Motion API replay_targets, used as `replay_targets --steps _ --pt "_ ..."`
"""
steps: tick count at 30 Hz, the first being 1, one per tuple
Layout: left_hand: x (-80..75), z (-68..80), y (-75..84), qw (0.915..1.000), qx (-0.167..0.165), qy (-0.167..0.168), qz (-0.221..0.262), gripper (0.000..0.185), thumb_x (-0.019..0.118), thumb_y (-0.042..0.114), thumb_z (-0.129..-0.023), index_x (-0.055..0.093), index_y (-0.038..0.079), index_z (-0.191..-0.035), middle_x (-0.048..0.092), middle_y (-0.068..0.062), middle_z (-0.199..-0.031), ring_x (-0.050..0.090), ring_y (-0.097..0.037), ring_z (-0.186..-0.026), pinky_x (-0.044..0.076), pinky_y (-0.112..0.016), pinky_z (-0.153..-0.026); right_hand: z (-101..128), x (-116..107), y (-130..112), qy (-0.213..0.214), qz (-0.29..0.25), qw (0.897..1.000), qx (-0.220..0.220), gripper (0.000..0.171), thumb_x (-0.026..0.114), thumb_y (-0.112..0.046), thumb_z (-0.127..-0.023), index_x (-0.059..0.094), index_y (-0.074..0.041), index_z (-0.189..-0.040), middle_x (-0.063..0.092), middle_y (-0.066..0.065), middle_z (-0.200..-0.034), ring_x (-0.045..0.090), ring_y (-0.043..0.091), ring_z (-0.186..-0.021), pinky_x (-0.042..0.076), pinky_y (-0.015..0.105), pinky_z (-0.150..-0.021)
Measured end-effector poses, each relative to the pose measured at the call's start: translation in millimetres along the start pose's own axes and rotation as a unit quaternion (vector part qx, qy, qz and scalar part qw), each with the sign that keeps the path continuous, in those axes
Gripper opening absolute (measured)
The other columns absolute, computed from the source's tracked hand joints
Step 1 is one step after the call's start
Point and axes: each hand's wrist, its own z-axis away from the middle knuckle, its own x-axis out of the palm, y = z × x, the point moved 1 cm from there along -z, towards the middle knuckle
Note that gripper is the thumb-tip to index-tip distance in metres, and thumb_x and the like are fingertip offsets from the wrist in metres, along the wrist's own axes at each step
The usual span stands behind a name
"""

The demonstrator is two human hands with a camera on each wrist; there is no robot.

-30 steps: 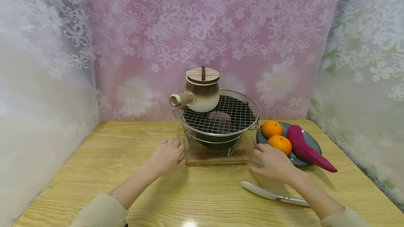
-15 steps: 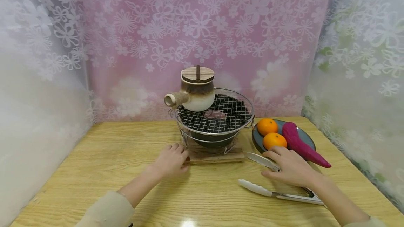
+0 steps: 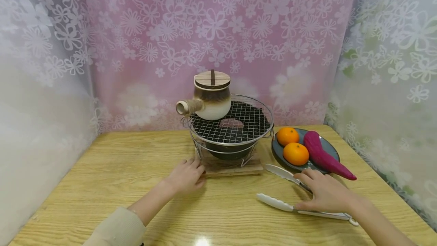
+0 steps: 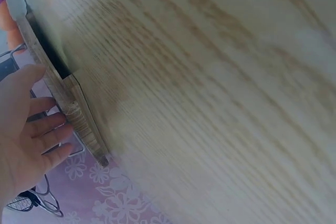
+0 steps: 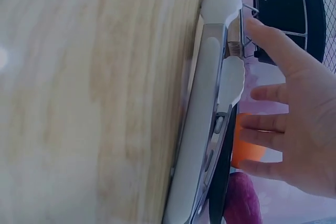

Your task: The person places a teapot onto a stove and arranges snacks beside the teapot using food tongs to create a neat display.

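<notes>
Tongs (image 3: 300, 196) with white tips lie on the wooden table (image 3: 112, 170), their two arms splayed apart with the tips pointing left toward the grill stand. The right hand (image 3: 324, 194) rests over them with fingers spread and fairly straight: the upper arm of the tongs runs under its fingertips, the lower arm lies just below the palm. From the right wrist view the fingers (image 5: 273, 129) are extended beside the tongs (image 5: 210, 119), and I cannot tell whether they are pressing on the metal or only hovering at it; no finger curls round either arm.

Just behind the right hand sits a dark plate (image 3: 332, 149) carrying two oranges (image 3: 295, 153) and a purple sweet potato (image 3: 322, 156).

The left hand (image 3: 186, 175) lies well apart from the tongs, on the far side of the stand, its fingers relaxed and laid against the left corner of the wooden base board (image 3: 232, 168). The left wrist view shows those fingers (image 4: 44, 129) touching the board's edge (image 4: 73, 111).

On the board stands a wire grill (image 3: 239, 124) with a ceramic pot (image 3: 209, 100), wooden lid on, at its back left.
</notes>
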Motion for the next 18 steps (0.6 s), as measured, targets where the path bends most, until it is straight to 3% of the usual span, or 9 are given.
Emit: replay_targets --steps 8,18 --pt "1.6 -0.4 -0.7 0.9996 0.009 -0.018 0.019 0.035 0.058 0.04 -0.088 0.059 0.008 -0.103 0.051 -0.024 -0.124 0.051 -0.035 -0.11 0.044 -0.042 -0.089 8 8 4 -0.007 0.018 1.0 0.006 0.085 0.059 -0.076 -0.066 0.058 -0.008 -0.118 0.052 -0.001 -0.105 0.052 0.018 -0.091 0.047 0.043 -0.072" --pt "0.7 0.5 3.7 0.9994 0.013 -0.031 0.009 0.037 0.057 0.041 -0.088 0.056 0.008 -0.104 0.054 -0.017 -0.113 0.052 -0.031 -0.105 0.044 -0.041 -0.087 11 16 9 0.021 0.038 0.999 -0.003 0.079 0.057 -0.076 -0.068 0.059 -0.01 -0.113 0.05 -0.005 -0.099 0.051 0.012 -0.081 0.047 0.036 -0.065"
